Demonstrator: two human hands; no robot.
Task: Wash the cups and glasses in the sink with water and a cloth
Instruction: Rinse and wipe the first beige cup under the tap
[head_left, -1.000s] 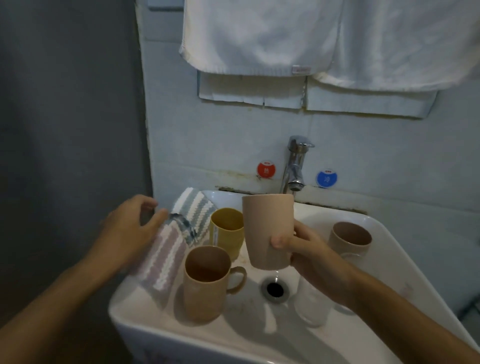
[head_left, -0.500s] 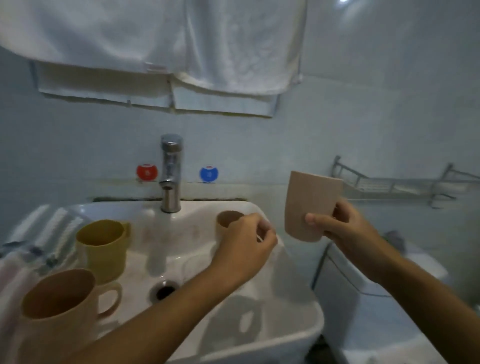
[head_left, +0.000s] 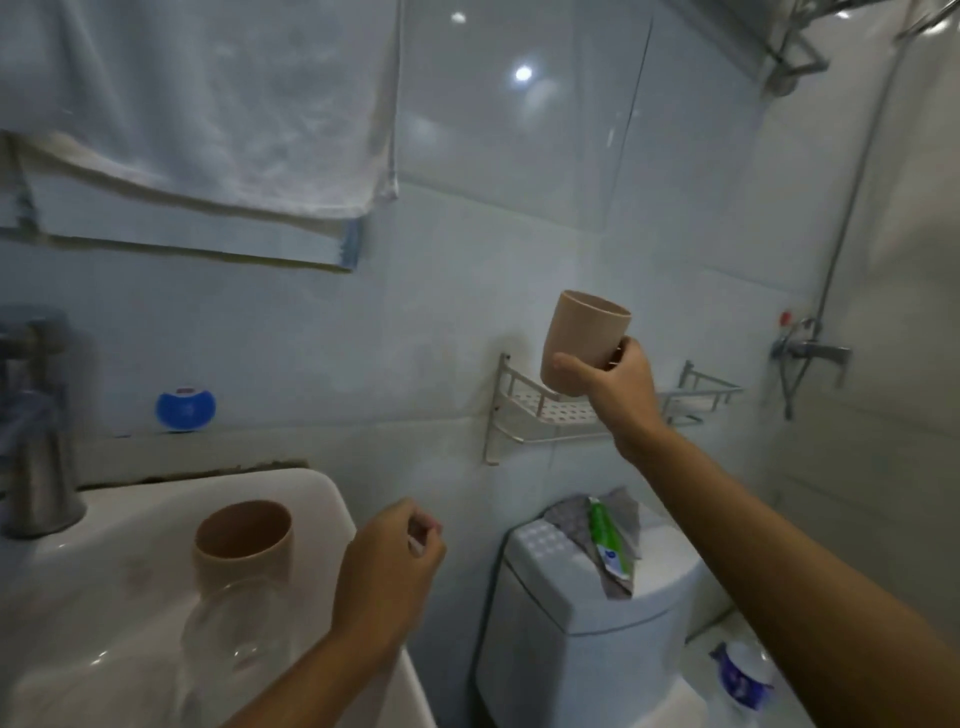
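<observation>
Gripped near its base between thumb and curled fingers, a tan cup (head_left: 586, 340) stood upright and slightly tilted in the right hand (head_left: 613, 382), raised in front of the wall rack (head_left: 550, 415), well right of the sink (head_left: 311, 499) and higher than it. The left hand (head_left: 387, 566) hung over the sink's right edge with its fingers curled in; whether they pinched anything could not be told. Inside the sink, just left of that hand, a second tan cup (head_left: 243, 540) stood upright with a clear glass (head_left: 228, 639) touching or overlapping its front. At the sink's back left stood the tap (head_left: 34, 457), blurred, and a blue knob (head_left: 185, 409) sat on the wall behind the sink. A white towel (head_left: 208, 104) hung above the sink. Right of the sink, a toilet tank (head_left: 582, 597) carried a green tube (head_left: 605, 535) lying on a grey cloth (head_left: 566, 512).
</observation>
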